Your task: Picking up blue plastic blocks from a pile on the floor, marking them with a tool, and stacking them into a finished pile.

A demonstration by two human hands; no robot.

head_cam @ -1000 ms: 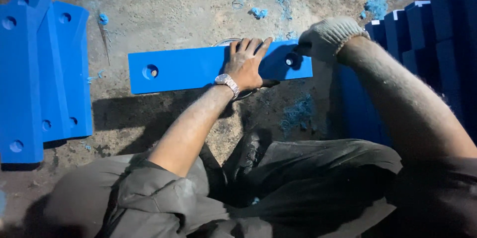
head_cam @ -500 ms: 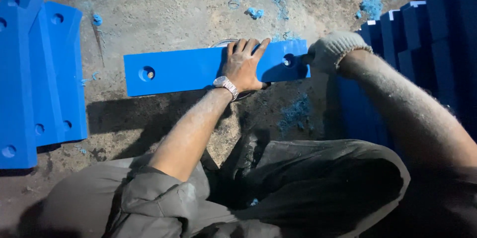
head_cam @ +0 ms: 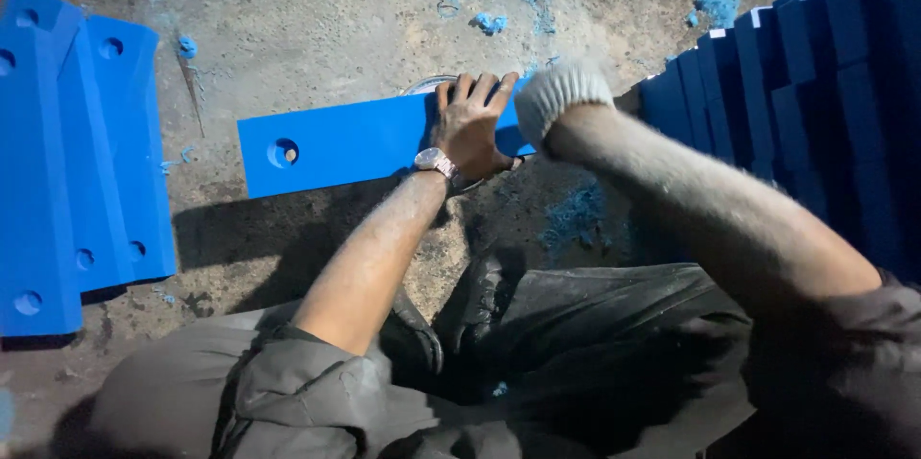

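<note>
Blue plastic plate with a round hole near its left end lies flat on the gritty floor before me; my left hand presses on it, fingers spread flat. My gloved right hand sits at its right end, grip hidden. More blue plates lie left, stacked blocks right

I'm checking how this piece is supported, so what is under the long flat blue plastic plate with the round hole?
Dusty concrete floor and a shadow along the blue plate's near edge. A round metal rim peeks out behind it; the rest is covered.
</note>
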